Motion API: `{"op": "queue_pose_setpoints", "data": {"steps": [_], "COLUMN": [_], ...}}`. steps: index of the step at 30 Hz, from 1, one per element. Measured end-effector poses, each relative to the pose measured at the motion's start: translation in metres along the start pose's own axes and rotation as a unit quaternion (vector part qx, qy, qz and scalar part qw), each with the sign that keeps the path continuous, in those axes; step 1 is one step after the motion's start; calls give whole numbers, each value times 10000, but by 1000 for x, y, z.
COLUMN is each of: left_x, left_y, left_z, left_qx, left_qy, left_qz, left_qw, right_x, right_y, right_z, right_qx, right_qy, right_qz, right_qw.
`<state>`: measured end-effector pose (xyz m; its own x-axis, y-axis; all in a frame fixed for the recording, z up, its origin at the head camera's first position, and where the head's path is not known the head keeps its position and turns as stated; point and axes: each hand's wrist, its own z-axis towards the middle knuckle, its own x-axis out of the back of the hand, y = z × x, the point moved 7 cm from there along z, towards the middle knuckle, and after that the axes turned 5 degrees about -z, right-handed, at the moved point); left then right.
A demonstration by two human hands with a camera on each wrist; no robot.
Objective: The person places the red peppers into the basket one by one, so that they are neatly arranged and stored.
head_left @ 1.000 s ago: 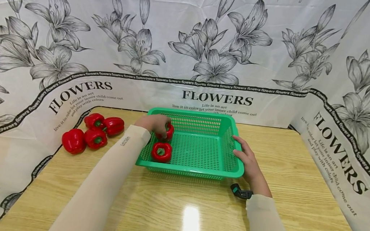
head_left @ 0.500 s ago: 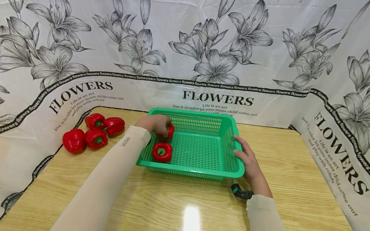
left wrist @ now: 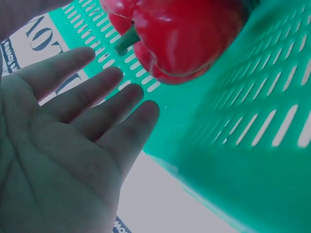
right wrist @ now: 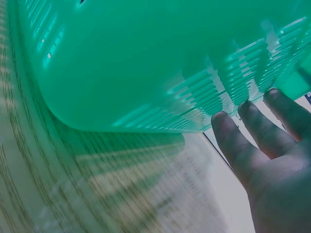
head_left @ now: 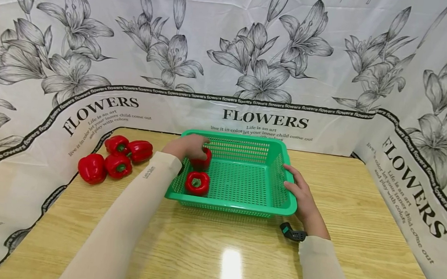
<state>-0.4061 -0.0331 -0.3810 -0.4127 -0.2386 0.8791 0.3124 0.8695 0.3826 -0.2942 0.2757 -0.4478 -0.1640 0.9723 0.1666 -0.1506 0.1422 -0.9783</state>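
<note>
A green plastic basket (head_left: 238, 206) stands on the table. Two red bell peppers are at its left end: a front one (head_left: 197, 184) with its stem up, and a rear one (head_left: 202, 160) partly behind my left hand (head_left: 185, 146). In the left wrist view the left hand's fingers (left wrist: 109, 87) are straight and apart from the rear pepper (left wrist: 184, 34). My right hand (head_left: 303, 198) grips the basket's right rim, thumb and forefinger over it. The right wrist view has the other fingers (right wrist: 233, 133) along the basket's outer side.
Several more red bell peppers (head_left: 118, 165) lie bunched on the table's left side. Behind and beside the wooden table (head_left: 183, 250) hangs a white cloth (head_left: 186, 114) printed with flowers. A black strap device (head_left: 293, 232) is on my right wrist.
The left hand's fingers have let go of the rear pepper and lifted slightly off it; the pepper stays in the basket. My right hand keeps its place on the rim.
</note>
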Motion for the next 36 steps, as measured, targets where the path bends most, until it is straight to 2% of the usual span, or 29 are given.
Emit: {"op": "queue_pose_setpoints", "data": {"steps": [6,13,19,24,28,36], "left_x": [2,7,12,17,22,38], "left_y": [0,4,8,8,5,-4], "left_z": [-2,-9,-18,-29,-39,-62], "left_qx": [-143,-447,-641,-702,-856,-1147], "left_qy": [3,187,349,482,704,1558], "left_qz": [-97,-18,52,-208,-385,-387], "left_qw": [9999,9988,9973,9961,9931,9803], "right_x": [0,0,0,0,1,2], "right_y": [0,0,0,1,2,4], "right_z": [0,-1,-1,-1,0,3], "right_qx": [-6,-1,-6,0,-2,40], "right_qy": [-2,-27,-10,16,33,55], "right_qz": [33,60,41,22,5,-26], "right_qw": [10000,10000,10000,10000,10000,10000]}}
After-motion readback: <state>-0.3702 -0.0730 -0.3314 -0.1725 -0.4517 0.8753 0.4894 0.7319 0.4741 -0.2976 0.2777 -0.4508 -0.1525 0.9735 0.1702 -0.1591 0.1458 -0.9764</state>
